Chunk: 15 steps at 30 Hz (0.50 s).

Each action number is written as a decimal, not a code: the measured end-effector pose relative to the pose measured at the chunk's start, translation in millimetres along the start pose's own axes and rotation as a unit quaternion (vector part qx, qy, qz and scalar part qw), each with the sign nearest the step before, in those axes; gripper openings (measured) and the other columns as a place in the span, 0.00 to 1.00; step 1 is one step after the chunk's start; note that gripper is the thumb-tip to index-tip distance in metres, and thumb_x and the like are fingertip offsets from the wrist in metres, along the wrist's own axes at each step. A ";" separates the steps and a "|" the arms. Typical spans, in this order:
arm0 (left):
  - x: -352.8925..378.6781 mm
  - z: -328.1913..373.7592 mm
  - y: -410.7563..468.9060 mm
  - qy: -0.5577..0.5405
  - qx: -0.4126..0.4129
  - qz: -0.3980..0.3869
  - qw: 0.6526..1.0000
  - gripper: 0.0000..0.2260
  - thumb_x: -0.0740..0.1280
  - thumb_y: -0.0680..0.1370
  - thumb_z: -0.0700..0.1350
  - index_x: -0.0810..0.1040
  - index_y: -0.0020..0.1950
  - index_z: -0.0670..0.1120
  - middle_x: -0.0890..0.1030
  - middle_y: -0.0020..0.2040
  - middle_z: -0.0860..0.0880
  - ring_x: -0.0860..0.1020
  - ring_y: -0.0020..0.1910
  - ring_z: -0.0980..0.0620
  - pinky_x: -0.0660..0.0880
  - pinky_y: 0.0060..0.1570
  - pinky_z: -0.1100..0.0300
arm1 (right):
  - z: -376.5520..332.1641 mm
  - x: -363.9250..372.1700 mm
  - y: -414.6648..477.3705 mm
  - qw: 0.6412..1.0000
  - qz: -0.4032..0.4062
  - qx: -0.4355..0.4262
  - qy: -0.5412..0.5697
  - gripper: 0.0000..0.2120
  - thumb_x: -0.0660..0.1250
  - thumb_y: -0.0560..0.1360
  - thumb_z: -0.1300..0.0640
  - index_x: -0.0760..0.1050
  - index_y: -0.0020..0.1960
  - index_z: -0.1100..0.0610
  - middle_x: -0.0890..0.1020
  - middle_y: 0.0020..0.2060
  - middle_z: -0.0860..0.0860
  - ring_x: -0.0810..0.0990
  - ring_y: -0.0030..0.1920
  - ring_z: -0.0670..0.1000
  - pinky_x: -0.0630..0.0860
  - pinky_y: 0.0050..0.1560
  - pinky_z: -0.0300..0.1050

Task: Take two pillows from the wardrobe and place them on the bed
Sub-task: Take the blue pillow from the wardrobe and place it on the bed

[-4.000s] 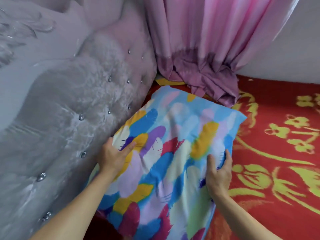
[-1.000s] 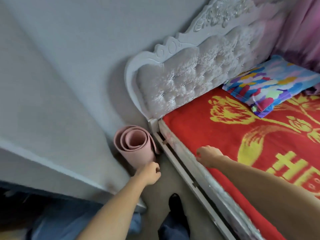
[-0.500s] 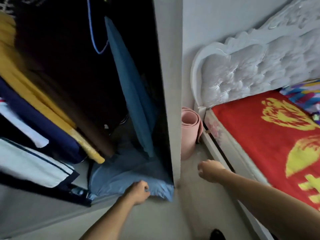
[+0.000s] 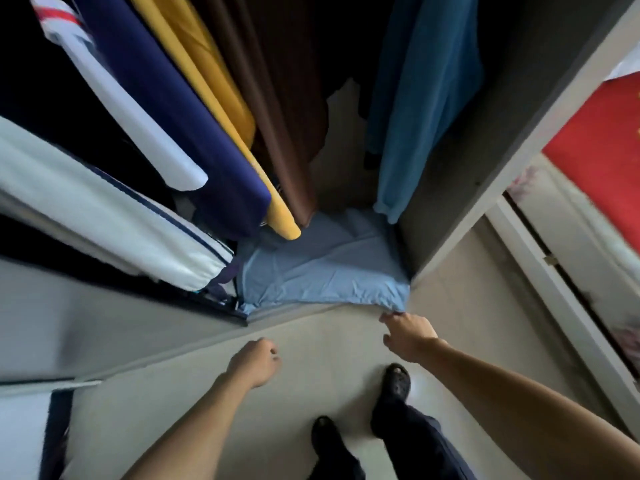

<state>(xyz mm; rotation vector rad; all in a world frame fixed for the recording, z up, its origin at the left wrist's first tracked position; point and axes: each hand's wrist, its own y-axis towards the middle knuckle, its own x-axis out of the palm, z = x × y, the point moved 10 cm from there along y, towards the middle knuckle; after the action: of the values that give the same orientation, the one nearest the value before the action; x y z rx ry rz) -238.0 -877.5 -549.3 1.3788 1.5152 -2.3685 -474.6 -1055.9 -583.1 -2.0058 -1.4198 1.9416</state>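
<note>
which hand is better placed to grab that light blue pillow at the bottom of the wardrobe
Right. The right hand has its fingertips at the near right corner of the light blue pillow, which sticks out over the wardrobe's bottom edge. The left hand is loosely curled over bare floor, clear of the pillow.

soft matt blue cloth pillow (creased), smooth pale floor with faint sheen, hanging cloth garments.

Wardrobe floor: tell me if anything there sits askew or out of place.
The light blue pillow on the wardrobe floor lies crumpled and skewed, its front right corner poking out past the opening over the room floor, right at the right hand. The hanging clothes drape onto its rear edge. Nothing else stands out.
</note>
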 end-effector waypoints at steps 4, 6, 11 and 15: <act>26.9 -16.0 52.1 -0.037 -0.015 -0.026 0.999 0.13 0.64 0.75 0.47 0.79 0.57 0.47 0.82 0.57 0.43 0.78 0.56 0.43 0.75 0.53 0.57 | 1.1 33.9 50.5 1.000 -0.014 0.018 0.001 0.19 0.62 0.73 0.53 0.70 0.64 0.53 0.78 0.60 0.55 0.78 0.57 0.58 0.77 0.51 0.50; 43.2 -21.4 85.3 -0.062 -0.031 -0.035 0.997 0.13 0.65 0.75 0.47 0.79 0.57 0.47 0.82 0.56 0.43 0.78 0.56 0.43 0.75 0.54 0.56 | 8.2 51.0 82.6 0.999 -0.016 0.028 0.003 0.19 0.62 0.73 0.54 0.70 0.64 0.53 0.78 0.60 0.55 0.78 0.57 0.58 0.77 0.51 0.50; 87.7 -30.0 191.3 -0.192 -0.061 -0.031 0.979 0.10 0.68 0.74 0.45 0.81 0.53 0.43 0.83 0.53 0.43 0.80 0.54 0.43 0.74 0.53 0.57 | 31.7 98.2 171.0 0.999 0.004 0.054 0.003 0.20 0.64 0.72 0.57 0.70 0.63 0.54 0.77 0.59 0.56 0.76 0.59 0.59 0.75 0.49 0.49; 134.2 -44.8 286.6 -0.368 -0.115 -0.025 0.922 0.09 0.66 0.75 0.44 0.79 0.54 0.43 0.81 0.44 0.42 0.81 0.43 0.45 0.77 0.44 0.54 | 45.6 164.4 247.5 0.998 0.001 0.061 -0.006 0.25 0.65 0.71 0.57 0.66 0.67 0.54 0.74 0.62 0.57 0.72 0.62 0.59 0.72 0.55 0.51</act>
<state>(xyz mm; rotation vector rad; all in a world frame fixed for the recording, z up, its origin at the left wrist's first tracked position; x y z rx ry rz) -166.3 -940.7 -854.3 0.3182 1.5041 -2.2310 -398.3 -1130.6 -864.0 -1.9462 -1.2684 1.9911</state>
